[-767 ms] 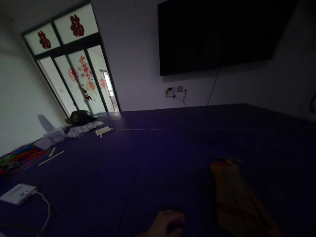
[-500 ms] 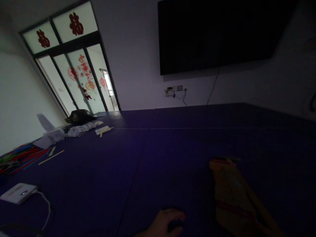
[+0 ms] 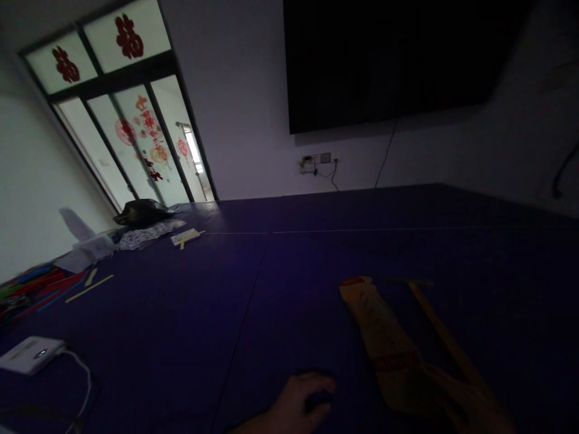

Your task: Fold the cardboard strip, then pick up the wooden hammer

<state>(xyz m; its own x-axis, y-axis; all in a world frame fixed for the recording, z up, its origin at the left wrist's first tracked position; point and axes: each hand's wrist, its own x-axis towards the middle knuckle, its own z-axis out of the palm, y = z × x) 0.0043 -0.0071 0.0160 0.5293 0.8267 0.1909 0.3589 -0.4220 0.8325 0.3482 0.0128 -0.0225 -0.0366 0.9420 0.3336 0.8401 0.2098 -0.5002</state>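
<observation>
My left hand (image 3: 301,401) is resting at the near middle of the purple table (image 3: 181,337), its fingers curling loosely and its thumb standing apart from them; my right hand (image 3: 470,401) is lying in deep shadow at the near right, by the near end of a yellowish, red-banded pouch (image 3: 384,331), and I cannot tell whether it is gripping; the pouch is slanting away to the far left between my hands; a long-handled tool (image 3: 446,337) is lying just right of it; a white box (image 3: 31,355) is sitting near left.
</observation>
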